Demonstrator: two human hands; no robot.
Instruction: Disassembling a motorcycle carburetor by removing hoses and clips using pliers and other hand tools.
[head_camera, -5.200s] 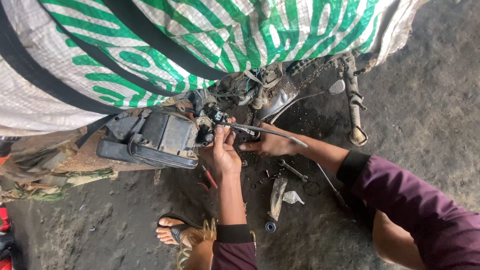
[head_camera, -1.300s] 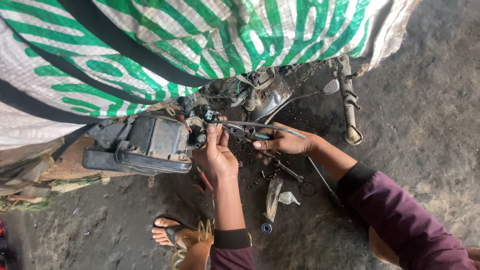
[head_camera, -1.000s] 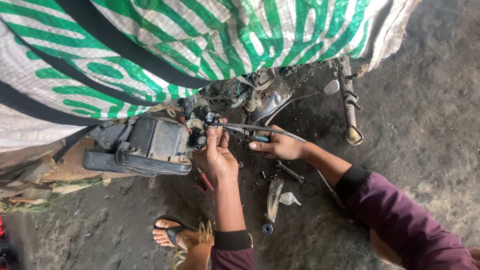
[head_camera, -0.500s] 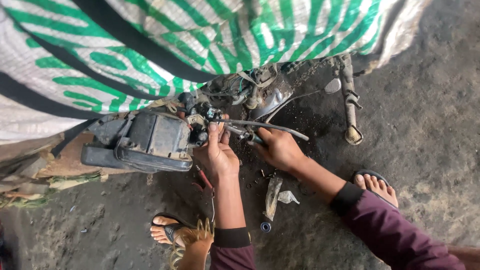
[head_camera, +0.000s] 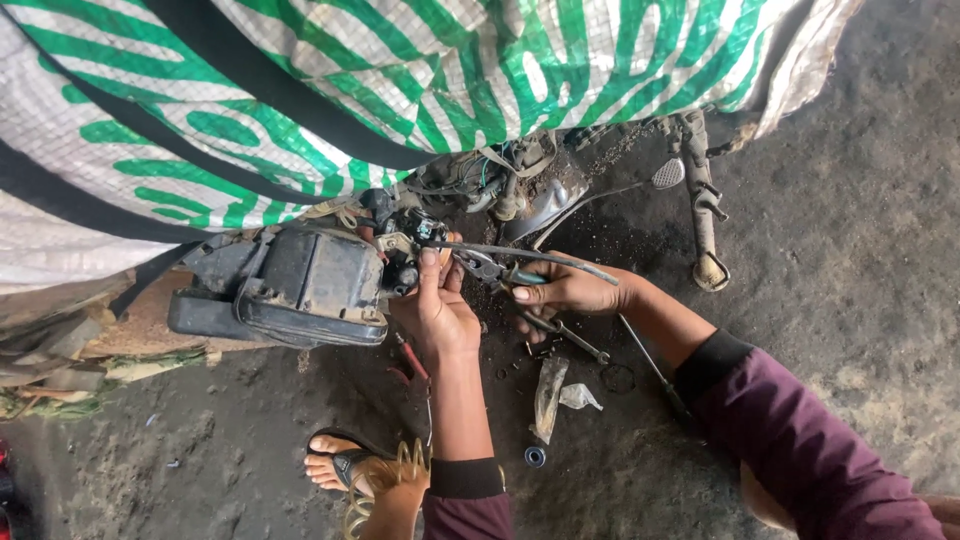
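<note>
The left hand (head_camera: 437, 310) reaches up from the near side and pinches, thumb against fingertips, at a small part on the dirty wiring cluster (head_camera: 405, 245) beside the black plastic housing (head_camera: 290, 285); exactly what sits between the fingertips is too small to make out. The right hand (head_camera: 565, 290) comes in from the right and is closed around the handles of a pair of pliers (head_camera: 490, 270), whose long axis runs left and slightly far, nose pointing at the same cluster just beside the left fingertips. So the work point lies to the left of the right grip and just far of the left grip, with the left hand the nearer of the two. A thin grey cable (head_camera: 530, 255) runs left to right over the right hand's knuckles, touching or nearly so. On the dark, oily floor (head_camera: 850, 300) near the hands lie a long screwdriver (head_camera: 650, 365), a scrap of clear plastic (head_camera: 550, 390) and a small blue ring (head_camera: 535, 456). A green-and-white woven sheet (head_camera: 450, 70) covers the far side, and a sandalled foot (head_camera: 340, 465) rests near.
</note>
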